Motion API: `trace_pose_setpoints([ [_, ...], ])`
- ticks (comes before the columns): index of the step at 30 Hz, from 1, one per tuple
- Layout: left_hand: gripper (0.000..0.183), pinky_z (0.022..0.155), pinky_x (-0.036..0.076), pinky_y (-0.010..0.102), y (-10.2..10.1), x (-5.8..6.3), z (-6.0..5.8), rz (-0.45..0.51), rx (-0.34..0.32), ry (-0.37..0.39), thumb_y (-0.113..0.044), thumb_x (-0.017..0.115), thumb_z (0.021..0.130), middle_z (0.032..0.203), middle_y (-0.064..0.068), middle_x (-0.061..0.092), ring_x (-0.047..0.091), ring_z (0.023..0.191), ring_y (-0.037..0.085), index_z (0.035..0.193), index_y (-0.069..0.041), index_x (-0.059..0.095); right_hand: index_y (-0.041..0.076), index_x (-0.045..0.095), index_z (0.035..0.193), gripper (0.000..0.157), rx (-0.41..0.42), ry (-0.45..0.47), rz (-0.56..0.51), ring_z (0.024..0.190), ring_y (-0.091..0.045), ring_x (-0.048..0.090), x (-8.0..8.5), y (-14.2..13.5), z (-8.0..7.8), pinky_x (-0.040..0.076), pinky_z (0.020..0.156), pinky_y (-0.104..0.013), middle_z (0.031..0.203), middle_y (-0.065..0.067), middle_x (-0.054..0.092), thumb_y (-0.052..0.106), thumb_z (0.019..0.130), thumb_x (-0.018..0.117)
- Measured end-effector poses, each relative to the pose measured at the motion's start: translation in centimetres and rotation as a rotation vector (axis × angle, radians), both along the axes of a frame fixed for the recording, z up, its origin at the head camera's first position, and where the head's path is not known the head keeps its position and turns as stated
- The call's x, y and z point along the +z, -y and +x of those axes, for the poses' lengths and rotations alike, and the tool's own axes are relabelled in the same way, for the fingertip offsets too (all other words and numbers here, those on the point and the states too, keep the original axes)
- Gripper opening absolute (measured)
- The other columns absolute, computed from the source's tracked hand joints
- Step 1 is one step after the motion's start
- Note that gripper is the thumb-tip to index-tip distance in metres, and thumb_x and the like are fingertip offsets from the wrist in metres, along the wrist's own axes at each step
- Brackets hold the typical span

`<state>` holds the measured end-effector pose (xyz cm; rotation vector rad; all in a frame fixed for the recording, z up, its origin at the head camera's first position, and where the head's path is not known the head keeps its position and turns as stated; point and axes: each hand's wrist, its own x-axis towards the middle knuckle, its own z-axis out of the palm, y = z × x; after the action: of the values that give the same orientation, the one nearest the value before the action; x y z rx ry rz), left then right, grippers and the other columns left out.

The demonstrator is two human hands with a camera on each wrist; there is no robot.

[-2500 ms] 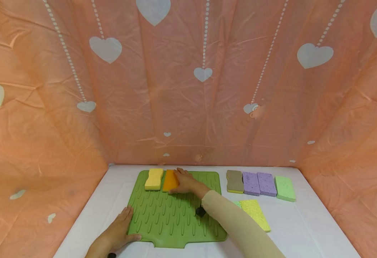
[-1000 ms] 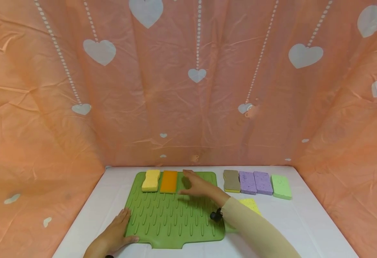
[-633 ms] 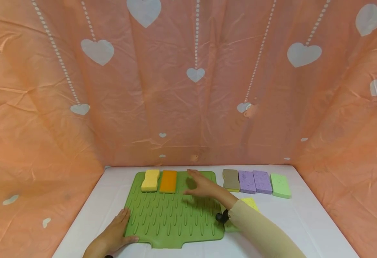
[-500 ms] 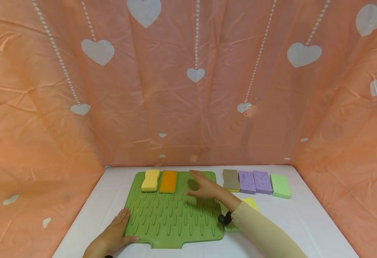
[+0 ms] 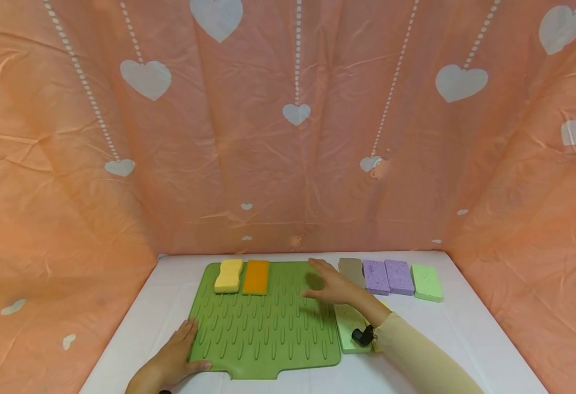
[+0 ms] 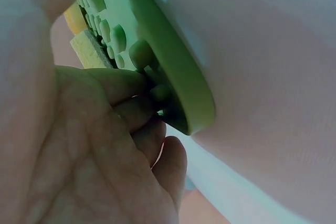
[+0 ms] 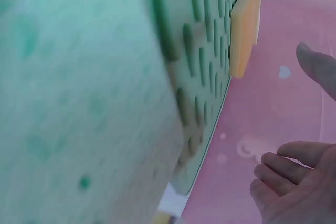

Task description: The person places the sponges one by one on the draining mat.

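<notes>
My left hand (image 5: 172,353) rests along the left edge of a green ridged mat (image 5: 263,328), fingers straight and thumb on its near corner. In the left wrist view its fingers touch the mat's rim (image 6: 197,95). Toward the mat's right edge hovers my right hand (image 5: 332,284), fingers extended, thumb apart, holding nothing. A yellow sponge (image 5: 228,276) and an orange-topped sponge (image 5: 255,277) lie side by side at the mat's far left. Under my right wrist, a light green sponge (image 5: 349,328) lies beside the mat; a bright yellow sponge (image 5: 385,303) is mostly hidden by the forearm.
Behind my right arm a row holds a grey-topped sponge (image 5: 351,271), two purple sponges (image 5: 376,277) and another green sponge (image 5: 427,282). An orange sheet (image 5: 268,180) with white hearts encloses the white table (image 5: 465,328) at the back and sides.
My right hand has let go of the orange-topped sponge and moved right across the mat, uncovering the near light green sponge. The left hand stays at the mat's edge.
</notes>
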<state>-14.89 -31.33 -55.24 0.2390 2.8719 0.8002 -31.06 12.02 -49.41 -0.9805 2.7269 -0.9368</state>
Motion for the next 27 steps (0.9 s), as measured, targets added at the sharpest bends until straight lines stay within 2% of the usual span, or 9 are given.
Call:
trace_pose_setpoints([
  [3,0.129,0.122,0.021,0.075,0.0,-0.1,-0.1,0.003,-0.005,0.001,-0.059,0.089,0.079,0.165,0.044,0.022,0.017,0.155,0.062,0.157,0.023,0.027,-0.008,0.027,0.166,0.101,-0.022,0.003,-0.014,0.158,-0.051,0.026,0.1,-0.9,0.2,0.026,0.127,-0.067,0.17,-0.03,0.031,0.042,0.097,0.082],
  [10,0.119,0.123,0.02,0.074,-1.2,2.3,0.3,-0.033,-0.005,0.045,-0.043,0.091,0.084,0.164,0.047,0.018,0.016,0.154,0.064,0.155,0.026,0.024,-0.01,0.028,0.165,0.1,-0.06,0.012,-0.041,0.157,-0.058,0.022,-0.1,-3.4,0.3,0.026,0.125,-0.071,0.169,-0.034,0.029,0.04,0.097,0.082],
  [11,0.12,0.124,0.018,0.074,-1.2,2.2,0.3,-0.023,-0.003,0.056,-0.043,0.091,0.085,0.165,0.047,0.017,0.014,0.154,0.064,0.156,0.026,0.023,-0.01,0.027,0.165,0.1,-0.066,0.015,-0.042,0.156,-0.059,0.022,-0.1,-3.7,0.3,0.026,0.124,-0.072,0.169,-0.035,0.029,0.04,0.097,0.082],
  [17,0.119,0.123,0.018,0.076,-1.0,2.2,0.3,-0.011,-0.003,0.062,-0.043,0.09,0.086,0.165,0.047,0.016,0.014,0.153,0.065,0.156,0.026,0.023,-0.011,0.025,0.165,0.1,-0.101,0.017,-0.059,0.155,-0.054,0.031,-0.3,-5.9,0.6,0.029,0.124,-0.069,0.169,-0.035,0.03,0.037,0.098,0.081],
  [23,0.116,0.123,0.021,0.075,-1.2,2.6,0.5,-0.015,-0.003,0.036,-0.041,0.09,0.087,0.165,0.046,0.018,0.015,0.154,0.064,0.156,0.026,0.024,-0.013,0.033,0.161,0.092,-0.116,-0.022,-0.113,0.152,-0.056,0.035,-0.8,-7.9,0.8,0.03,0.123,-0.071,0.165,-0.036,0.036,0.033,0.097,0.082],
  [27,0.116,0.123,0.021,0.074,-1.2,2.6,0.7,-0.016,-0.002,0.029,-0.042,0.089,0.087,0.165,0.046,0.018,0.015,0.154,0.063,0.156,0.025,0.024,-0.015,0.035,0.159,0.091,-0.141,-0.043,-0.121,0.145,-0.058,0.043,-1.2,-9.0,0.8,0.039,0.117,-0.071,0.16,-0.039,0.04,0.03,0.096,0.084],
])
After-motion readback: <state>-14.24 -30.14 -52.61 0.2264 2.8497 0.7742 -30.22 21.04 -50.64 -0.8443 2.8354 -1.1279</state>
